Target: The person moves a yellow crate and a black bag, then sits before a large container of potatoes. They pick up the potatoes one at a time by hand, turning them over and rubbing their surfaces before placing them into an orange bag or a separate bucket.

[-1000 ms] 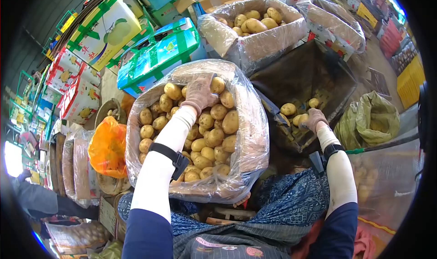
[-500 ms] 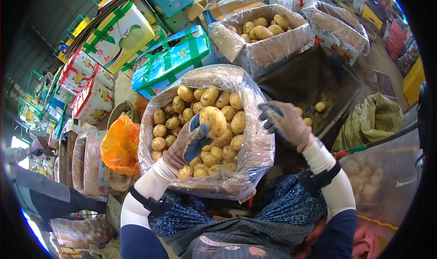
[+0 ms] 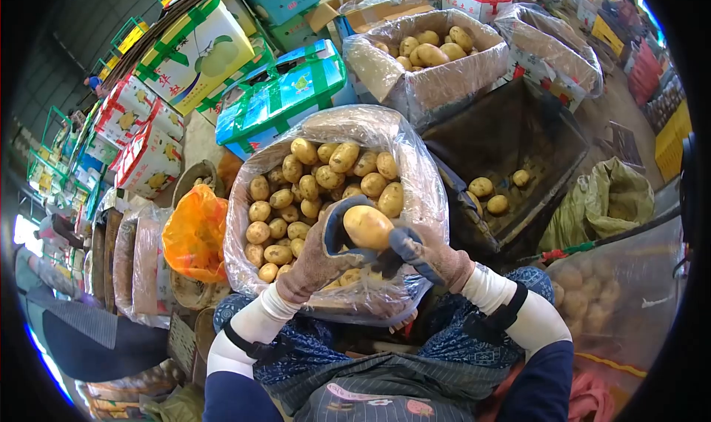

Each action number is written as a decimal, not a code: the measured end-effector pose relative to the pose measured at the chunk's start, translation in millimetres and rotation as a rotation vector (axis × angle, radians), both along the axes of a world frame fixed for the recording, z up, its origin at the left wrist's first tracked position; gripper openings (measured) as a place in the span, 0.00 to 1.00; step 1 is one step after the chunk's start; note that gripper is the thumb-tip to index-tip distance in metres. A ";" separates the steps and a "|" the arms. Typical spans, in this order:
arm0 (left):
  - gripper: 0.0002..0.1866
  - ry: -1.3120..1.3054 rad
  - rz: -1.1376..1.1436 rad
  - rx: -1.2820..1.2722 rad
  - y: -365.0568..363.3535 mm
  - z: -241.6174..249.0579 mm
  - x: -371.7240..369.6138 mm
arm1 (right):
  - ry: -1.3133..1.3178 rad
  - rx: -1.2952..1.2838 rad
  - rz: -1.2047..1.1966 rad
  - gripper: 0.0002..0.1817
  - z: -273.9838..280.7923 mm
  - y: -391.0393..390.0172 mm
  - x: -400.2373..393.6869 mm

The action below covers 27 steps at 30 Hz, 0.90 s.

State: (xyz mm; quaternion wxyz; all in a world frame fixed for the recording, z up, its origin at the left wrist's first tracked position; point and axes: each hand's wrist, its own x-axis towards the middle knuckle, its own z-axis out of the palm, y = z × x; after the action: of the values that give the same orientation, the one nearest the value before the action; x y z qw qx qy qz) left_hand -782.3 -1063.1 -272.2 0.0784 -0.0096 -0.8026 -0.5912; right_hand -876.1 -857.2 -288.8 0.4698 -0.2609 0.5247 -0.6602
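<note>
A large potato [image 3: 368,227] is held over the plastic-lined box [image 3: 241,200], which is filled with loose potatoes [image 3: 345,157]. My left hand [image 3: 329,248], in a brown and blue-grey work glove, is wrapped round its left side and underside. From the right, my gloved right hand [image 3: 432,257] presses its thumb and curled fingers against the same potato. Some of the right fingers are hidden beneath it.
On the right, a dark bin [image 3: 511,155] holds a few potatoes. Behind stands another lined carton [image 3: 444,74] of potatoes, beside a blue and green box [image 3: 285,92]. An orange plastic bag [image 3: 196,233] lies left, a green sack [image 3: 603,203] right. Another person's sleeve shows far left.
My right hand has moved left from beside the dark bin to the potato. My left hand has brought the potato lower and slightly right, turning it.
</note>
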 end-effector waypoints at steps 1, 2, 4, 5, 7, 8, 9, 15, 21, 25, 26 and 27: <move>0.46 0.001 -0.039 0.023 1.6 2.5 -0.7 | -0.052 -0.087 -0.048 0.30 10.0 0.2 0.3; 0.47 0.003 -0.078 0.047 3.0 3.5 -1.4 | -0.054 -0.085 -0.052 0.30 5.9 -1.4 0.3; 0.46 0.019 -0.091 -0.022 3.8 -2.1 -0.8 | 0.167 -0.162 -0.249 0.41 -6.0 -4.7 -0.4; 0.46 0.007 -0.081 -0.027 6.0 -2.0 -0.6 | 0.115 -0.158 -0.248 0.44 -7.0 -4.5 -1.5; 0.46 -0.007 -0.072 -0.033 7.5 -2.9 -0.2 | 0.093 -0.149 -0.234 0.43 -8.7 -1.4 -1.9; 0.48 -0.030 -0.079 -0.003 6.9 -3.7 -0.2 | 0.073 -0.142 -0.220 0.43 -9.3 0.2 -2.0; 0.49 -0.051 -0.088 0.028 6.7 -4.1 -0.7 | 0.072 -0.142 -0.223 0.43 -9.7 1.0 -2.2; 0.52 -0.055 -0.110 0.029 8.8 -1.0 -0.8 | 0.057 -0.148 -0.199 0.43 -6.4 3.7 -3.0; 0.52 -0.109 -0.101 0.173 10.2 -7.0 -1.0 | 0.035 -0.129 -0.209 0.42 -16.7 3.0 -2.1; 0.49 -0.128 -0.099 0.255 13.6 -5.5 0.5 | 0.067 -0.112 -0.214 0.42 -22.4 2.7 -1.4; 0.49 -0.146 -0.108 0.227 13.2 -4.4 1.2 | 0.082 -0.095 -0.206 0.41 -23.5 2.7 -1.2; 0.49 -0.165 -0.115 0.199 12.7 -3.6 1.9 | 0.082 -0.095 -0.207 0.41 -25.9 2.4 -1.1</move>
State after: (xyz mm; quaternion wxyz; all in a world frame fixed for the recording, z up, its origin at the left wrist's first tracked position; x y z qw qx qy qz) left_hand -780.4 -1050.3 -275.8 -0.0212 0.0007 -0.7420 -0.6701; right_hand -877.2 -854.8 -314.7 0.3643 -0.2541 0.5359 -0.7180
